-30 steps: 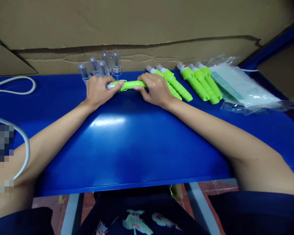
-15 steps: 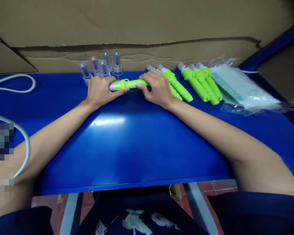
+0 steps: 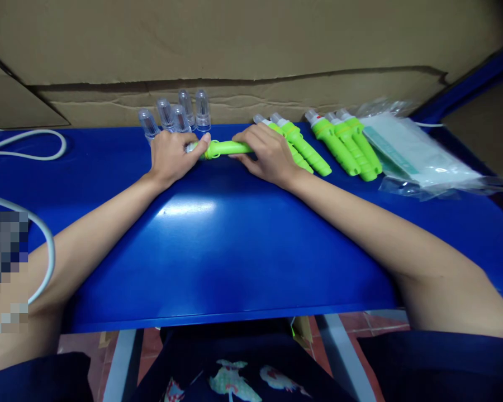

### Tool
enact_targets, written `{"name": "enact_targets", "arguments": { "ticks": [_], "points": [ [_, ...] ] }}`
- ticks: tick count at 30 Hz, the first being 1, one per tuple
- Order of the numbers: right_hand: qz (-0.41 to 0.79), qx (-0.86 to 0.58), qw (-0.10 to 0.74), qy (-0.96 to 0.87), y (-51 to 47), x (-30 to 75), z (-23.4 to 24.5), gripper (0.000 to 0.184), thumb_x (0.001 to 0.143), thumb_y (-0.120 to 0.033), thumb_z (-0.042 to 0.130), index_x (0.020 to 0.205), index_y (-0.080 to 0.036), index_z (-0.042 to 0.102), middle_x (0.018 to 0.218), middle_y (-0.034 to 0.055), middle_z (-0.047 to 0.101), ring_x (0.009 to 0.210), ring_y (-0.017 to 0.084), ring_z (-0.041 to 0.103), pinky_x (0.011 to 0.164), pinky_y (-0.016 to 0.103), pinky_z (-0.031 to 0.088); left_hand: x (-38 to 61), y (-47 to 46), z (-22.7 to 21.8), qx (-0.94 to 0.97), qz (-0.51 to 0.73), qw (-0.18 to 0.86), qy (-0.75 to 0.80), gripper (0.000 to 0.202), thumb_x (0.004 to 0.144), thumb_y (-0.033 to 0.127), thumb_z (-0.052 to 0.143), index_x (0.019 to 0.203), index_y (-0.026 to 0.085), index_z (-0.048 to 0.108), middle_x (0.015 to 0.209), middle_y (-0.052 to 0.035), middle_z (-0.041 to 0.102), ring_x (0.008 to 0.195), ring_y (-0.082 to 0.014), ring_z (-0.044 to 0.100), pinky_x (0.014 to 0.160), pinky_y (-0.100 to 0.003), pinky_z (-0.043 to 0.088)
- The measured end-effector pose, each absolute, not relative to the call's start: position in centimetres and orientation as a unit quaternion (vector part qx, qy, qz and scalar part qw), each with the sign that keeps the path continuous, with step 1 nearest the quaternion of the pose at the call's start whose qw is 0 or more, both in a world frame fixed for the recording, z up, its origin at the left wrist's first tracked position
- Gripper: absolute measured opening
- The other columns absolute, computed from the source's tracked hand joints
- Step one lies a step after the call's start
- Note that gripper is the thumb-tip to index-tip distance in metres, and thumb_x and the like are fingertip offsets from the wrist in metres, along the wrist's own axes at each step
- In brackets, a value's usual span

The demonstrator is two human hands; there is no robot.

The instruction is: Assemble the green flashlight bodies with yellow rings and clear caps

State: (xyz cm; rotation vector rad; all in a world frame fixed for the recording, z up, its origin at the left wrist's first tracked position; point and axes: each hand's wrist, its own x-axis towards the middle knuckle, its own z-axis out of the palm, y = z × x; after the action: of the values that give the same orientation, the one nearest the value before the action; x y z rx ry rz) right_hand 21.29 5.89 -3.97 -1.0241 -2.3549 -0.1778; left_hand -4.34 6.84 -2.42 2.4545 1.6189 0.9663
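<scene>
A lime-green stick light [image 3: 230, 148] with a clear cap lies level between my hands, above the blue table. Its clear-cap end is in my left hand [image 3: 170, 161], closed round it with the thumb along the cap; that hand covers most of the cap. My right hand [image 3: 270, 153] grips the far end of the green handle, which its fingers partly hide. Just behind my left hand stand several clear ribbed plastic caps [image 3: 202, 111]. Close beyond my right hand lie two similar green stick lights [image 3: 308, 148], one partly covered by that hand.
Further right lie three more green lights [image 3: 343, 145], beside a clear plastic bag [image 3: 427, 151] with pale contents. A white cable [image 3: 52, 251] loops over the left side, near my forearm. Cardboard [image 3: 243, 44] walls the back of the blue table [image 3: 218, 257].
My left thumb has moved from along the light's green collar up onto the clear cap. The light's ring has turned to face me. My right fingers have shifted slightly on the handle.
</scene>
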Motion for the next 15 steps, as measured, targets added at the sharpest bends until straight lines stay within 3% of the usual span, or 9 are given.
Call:
{"name": "enact_targets", "arguments": {
  "ticks": [8, 15],
  "points": [
    [-0.061, -0.398, 0.233, -0.885, 5.71, 21.38, -4.11, 0.049, 0.107, -0.054, 0.037, 0.120, -0.017, 0.066, 0.108, 0.0159, 0.072, 0.110, 0.036, 0.063, 0.097, 0.051, 0.043, -4.36, 6.85, -2.64, 0.799, 0.310, 0.014, 0.516, 0.067, 0.093, 0.079, 0.042, 0.085, 0.022, 0.075, 0.068, -0.0075, 0.065, 0.094, -0.0287, 0.069, 0.077, -0.037, 0.041],
    [-0.035, -0.413, 0.198, -0.888, 5.07, 21.20, -3.67, 0.046, 0.107, -0.051, 0.037, 0.104, -0.016, 0.068, 0.079, 0.0102, 0.071, 0.077, 0.028, 0.066, 0.071, 0.036, 0.038, -4.66, 6.33, -2.09, 0.826, 0.255, 0.007, 0.503, 0.055, 0.088, 0.075, 0.053, 0.087, 0.024, 0.072, 0.073, -0.0089, 0.066, 0.103, -0.0350, 0.069, 0.079, -0.039, 0.040]
  ]
}}
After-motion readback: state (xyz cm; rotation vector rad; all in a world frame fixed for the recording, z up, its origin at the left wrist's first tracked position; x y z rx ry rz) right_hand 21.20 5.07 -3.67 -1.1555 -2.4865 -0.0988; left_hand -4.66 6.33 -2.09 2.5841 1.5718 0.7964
